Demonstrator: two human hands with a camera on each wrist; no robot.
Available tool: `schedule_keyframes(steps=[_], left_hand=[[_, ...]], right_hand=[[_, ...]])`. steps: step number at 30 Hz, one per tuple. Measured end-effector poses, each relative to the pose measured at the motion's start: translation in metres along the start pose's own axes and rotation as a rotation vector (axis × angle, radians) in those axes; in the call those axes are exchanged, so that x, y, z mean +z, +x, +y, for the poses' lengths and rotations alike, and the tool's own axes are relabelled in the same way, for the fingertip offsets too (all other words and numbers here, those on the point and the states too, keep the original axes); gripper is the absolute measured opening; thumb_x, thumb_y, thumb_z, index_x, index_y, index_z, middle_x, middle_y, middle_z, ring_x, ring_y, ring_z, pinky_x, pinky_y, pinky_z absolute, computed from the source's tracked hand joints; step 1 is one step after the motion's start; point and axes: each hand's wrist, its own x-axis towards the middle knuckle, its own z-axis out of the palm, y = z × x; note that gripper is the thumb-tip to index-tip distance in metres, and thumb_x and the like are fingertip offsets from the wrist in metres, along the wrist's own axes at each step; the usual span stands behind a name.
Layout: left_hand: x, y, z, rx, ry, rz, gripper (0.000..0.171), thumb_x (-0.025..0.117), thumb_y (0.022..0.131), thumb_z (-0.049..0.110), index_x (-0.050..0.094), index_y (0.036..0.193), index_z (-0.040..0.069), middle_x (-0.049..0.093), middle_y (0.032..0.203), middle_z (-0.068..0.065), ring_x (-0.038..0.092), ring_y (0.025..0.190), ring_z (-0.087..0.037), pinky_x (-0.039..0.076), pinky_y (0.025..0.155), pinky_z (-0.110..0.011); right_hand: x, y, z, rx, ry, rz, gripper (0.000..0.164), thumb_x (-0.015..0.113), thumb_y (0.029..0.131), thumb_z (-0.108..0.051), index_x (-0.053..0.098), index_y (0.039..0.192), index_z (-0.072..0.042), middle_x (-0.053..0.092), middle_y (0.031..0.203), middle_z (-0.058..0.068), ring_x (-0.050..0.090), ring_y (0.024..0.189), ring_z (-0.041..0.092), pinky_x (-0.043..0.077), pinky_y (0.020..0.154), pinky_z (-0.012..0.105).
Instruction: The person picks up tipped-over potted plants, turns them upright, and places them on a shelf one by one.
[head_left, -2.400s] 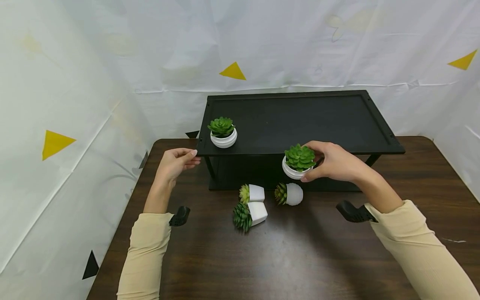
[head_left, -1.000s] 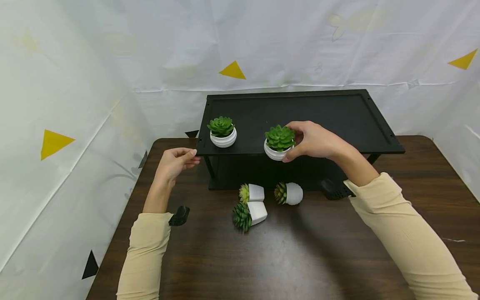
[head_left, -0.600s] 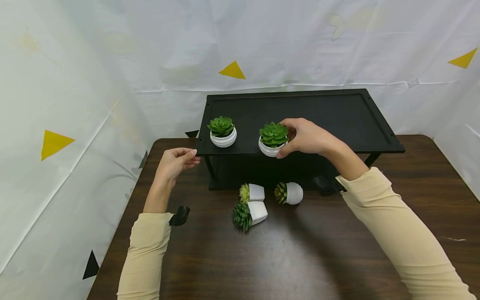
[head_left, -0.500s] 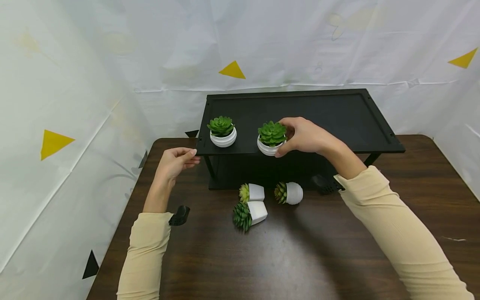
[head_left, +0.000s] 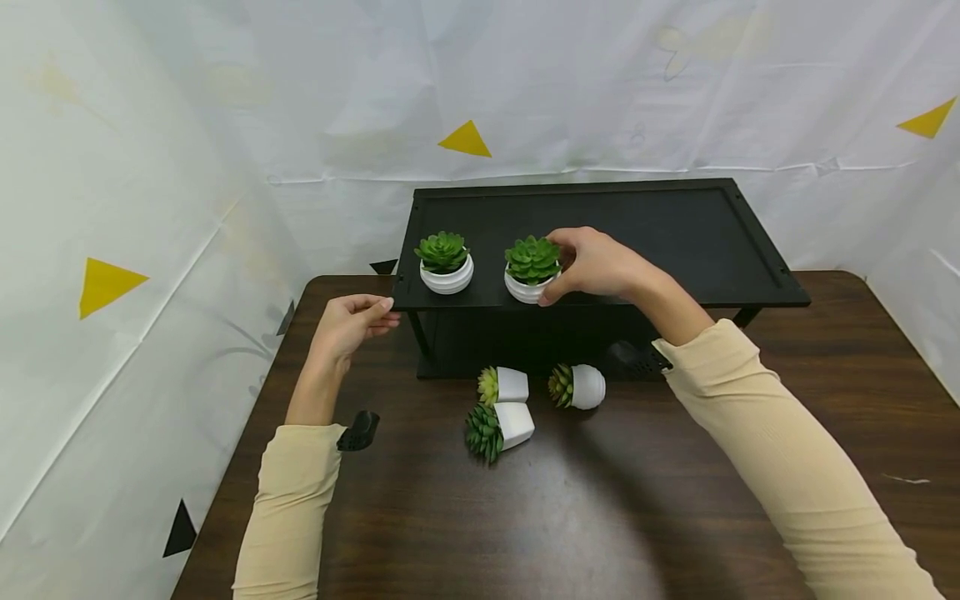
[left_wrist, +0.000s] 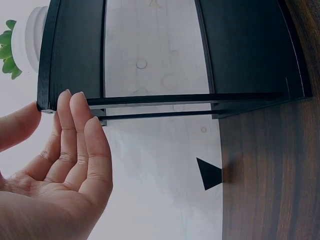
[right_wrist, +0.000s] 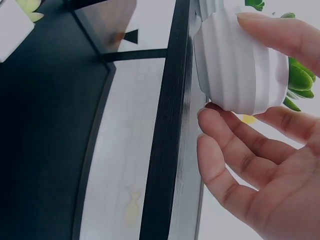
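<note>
My right hand (head_left: 600,265) grips a round white ribbed pot with a green succulent (head_left: 532,260), thumb on its near side. In the right wrist view the white pot (right_wrist: 245,65) is right at the edge of the top board, its plant facing away from the board. My left hand (head_left: 348,329) pinches the front left corner of the black two-tier shelf (head_left: 630,233). Thumb above and fingers (left_wrist: 67,130) below hold that board edge in the left wrist view. A matching potted succulent (head_left: 446,279) stands upright on the shelf top, left of the held one.
On the brown table (head_left: 450,533) before the shelf, several small potted plants lie on their sides: a light green one (head_left: 512,385), a dark green one (head_left: 514,425) and a round-potted one (head_left: 588,387). White sheeting (head_left: 570,92) hangs behind.
My right hand has carried the potted succulent up and left, from in front of the shelf to over its top board, nearer the standing one. The left hand stays at the corner.
</note>
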Motion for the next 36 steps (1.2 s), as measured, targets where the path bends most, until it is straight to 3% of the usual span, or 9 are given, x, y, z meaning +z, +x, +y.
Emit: schedule_keyframes(steps=[6, 26, 36], left_hand=[[0.0, 0.0, 0.0, 0.0, 0.001, -0.005, 0.032, 0.056, 0.093, 0.014, 0.056, 0.114, -0.009, 0.064, 0.083, -0.001, 0.063, 0.075, -0.01, 0.052, 0.077, -0.026], [0.0, 0.0, 0.0, -0.001, 0.013, -0.011, 0.032, 0.056, 0.093, 0.016, 0.057, 0.114, -0.008, 0.066, 0.092, -0.011, 0.063, 0.077, -0.011, 0.051, 0.077, -0.026], [0.0, 0.001, 0.0, -0.006, 0.013, -0.011, 0.033, 0.056, 0.093, 0.017, 0.056, 0.115, -0.008, 0.065, 0.086, -0.003, 0.063, 0.078, -0.011, 0.051, 0.077, -0.025]], right_hand=[[0.0, 0.004, 0.0, 0.026, -0.015, -0.01, 0.084, 0.076, 0.073, -0.017, 0.029, 0.141, 0.0, 0.045, 0.12, 0.02, 0.045, 0.107, 0.031, 0.041, 0.087, 0.047], [0.007, 0.022, -0.003, 0.057, 0.047, 0.0, 0.088, 0.077, 0.072, -0.015, 0.026, 0.143, -0.003, 0.04, 0.128, 0.02, 0.048, 0.103, 0.031, 0.045, 0.084, 0.043], [0.01, 0.025, -0.004, 0.066, 0.052, 0.007, 0.088, 0.077, 0.072, -0.016, 0.026, 0.143, -0.004, 0.039, 0.13, 0.02, 0.049, 0.104, 0.031, 0.046, 0.085, 0.043]])
